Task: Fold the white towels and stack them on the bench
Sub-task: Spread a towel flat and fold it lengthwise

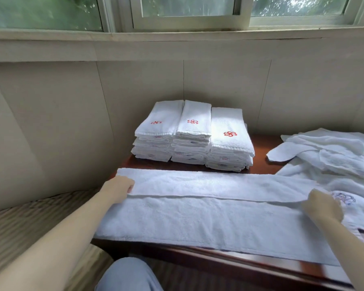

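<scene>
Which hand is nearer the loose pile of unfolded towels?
Right. The right hand grips the spread towel's end beside the loose pile; the left hand grips the opposite end, far from it.

Left forearm bare, reaching from the near left up and rightward, wrist straight, left hand (119, 191) knuckles-up with fingers curled under and out of sight, pinching the folded edge of the towel (198, 215) at its left end. Right forearm bare too, entering from the near right and angling leftward and away, right hand (322, 204) back-up with fingertips hidden, gripping the same folded edge at the right end. Hands well apart, roughly level.
</scene>
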The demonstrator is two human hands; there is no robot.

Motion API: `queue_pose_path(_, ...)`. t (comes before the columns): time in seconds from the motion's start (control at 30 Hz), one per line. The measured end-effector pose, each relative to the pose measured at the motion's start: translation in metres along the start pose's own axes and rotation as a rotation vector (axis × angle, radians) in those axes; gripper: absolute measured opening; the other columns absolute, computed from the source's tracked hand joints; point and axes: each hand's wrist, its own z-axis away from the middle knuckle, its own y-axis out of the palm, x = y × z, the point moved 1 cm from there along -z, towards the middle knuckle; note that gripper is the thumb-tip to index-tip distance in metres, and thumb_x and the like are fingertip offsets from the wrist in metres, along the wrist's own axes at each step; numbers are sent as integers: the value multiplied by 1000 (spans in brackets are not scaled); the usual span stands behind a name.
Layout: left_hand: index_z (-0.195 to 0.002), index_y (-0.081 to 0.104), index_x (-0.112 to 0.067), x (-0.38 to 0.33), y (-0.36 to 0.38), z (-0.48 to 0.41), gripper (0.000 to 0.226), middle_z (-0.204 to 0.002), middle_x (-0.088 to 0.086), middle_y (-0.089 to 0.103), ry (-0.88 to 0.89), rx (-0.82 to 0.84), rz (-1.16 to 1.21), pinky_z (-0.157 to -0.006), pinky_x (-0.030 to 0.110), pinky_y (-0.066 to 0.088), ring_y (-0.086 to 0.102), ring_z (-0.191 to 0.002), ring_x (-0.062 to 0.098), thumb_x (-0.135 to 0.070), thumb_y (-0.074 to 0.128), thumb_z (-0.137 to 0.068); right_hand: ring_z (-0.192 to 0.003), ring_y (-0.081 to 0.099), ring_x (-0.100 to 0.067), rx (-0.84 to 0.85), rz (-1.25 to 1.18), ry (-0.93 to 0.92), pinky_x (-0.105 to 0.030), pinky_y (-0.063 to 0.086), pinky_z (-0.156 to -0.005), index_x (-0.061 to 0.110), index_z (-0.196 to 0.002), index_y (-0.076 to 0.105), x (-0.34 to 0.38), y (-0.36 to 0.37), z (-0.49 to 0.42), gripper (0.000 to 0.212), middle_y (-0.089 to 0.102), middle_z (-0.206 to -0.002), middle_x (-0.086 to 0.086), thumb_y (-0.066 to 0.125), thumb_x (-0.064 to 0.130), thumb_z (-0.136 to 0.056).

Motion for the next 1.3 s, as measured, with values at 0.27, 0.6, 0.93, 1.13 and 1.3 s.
queue_pose_path(0.27, -86, 40, -19, -2, 6, 25, 18, -95, -3, 47, -43, -159, -80, -68, 26, 41, 44, -95, 16, -1, 41, -88, -108, 54, -46, -84, -77, -3, -46, 44, -85, -6, -122, 40, -7, 0, 6, 33, 57, -115, -32, 35, -7, -89)
queue_pose_path(0.6, -118, 55, -15, -17, 11, 25, 33, -113, 0, 52, -271, -48, -222, -91, 27, 49, 47, -117, 20, 2, 41, -93, -119, 47, -32, -63, 122, -79, -37, 34, -102, 0, -120, 41, -25, 8, 28, 30, 50, -129, -17, 36, -2, -91)
queue_pose_path(0.93, -138, 39, -19, -144, -5, 5, 41, -148, 7, 29, -4, 6, 179, -104, 45, 34, 31, -134, 29, -27, 37, -97, -146, 8, -26, 122, -16, 17, -54, 13, -113, 15, -143, 34, -48, 13, 26, 48, 12, -158, -11, 34, 39, -101)
queue_pose_path(1.13, -152, 11, -29, -207, 20, -7, 62, -161, 5, -3, -6, 29, 314, -114, 56, 1, -4, -147, 25, -58, 17, -97, -146, 2, -28, -57, 83, -176, -49, 6, -115, 19, -142, 35, -19, 9, 31, 51, 6, -158, -13, 43, 16, -91)
queue_pose_path(1.3, -150, 14, -37, -232, 24, -12, 65, -161, 3, 0, 299, -11, 275, -114, 55, -4, -2, -148, 21, -66, 22, -93, -147, 7, -21, 186, 82, -484, -48, 5, -117, 26, -147, 26, 0, 30, 36, 46, 10, -159, -5, 26, 30, -101)
